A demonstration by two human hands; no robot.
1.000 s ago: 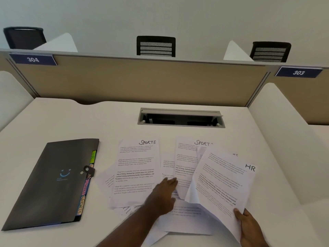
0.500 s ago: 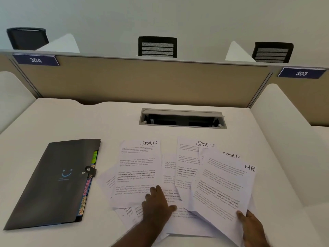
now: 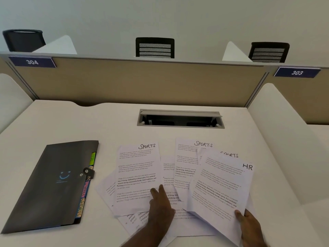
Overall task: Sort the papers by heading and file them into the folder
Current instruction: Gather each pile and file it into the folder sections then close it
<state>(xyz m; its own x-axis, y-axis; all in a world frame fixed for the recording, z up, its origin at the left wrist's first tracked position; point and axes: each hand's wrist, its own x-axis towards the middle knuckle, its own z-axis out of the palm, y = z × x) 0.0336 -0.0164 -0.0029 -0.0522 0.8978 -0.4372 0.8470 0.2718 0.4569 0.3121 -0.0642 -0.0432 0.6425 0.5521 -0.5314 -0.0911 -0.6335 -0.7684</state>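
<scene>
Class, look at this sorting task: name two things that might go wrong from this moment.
1. The HR sheet, pinched at one corner by the right hand, overlaps SPORTS sheets and may get mixed in with them.
2. The left hand rests on overlapping loose papers, so sliding one may drag the others.

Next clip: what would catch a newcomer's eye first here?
The fan of white sheets at the desk's near centre, with handwritten SPORTS headings and one HR sheet held up at its corner by the right hand. The left hand presses the spread. To the left lies a closed dark folder with coloured tabs.
</scene>
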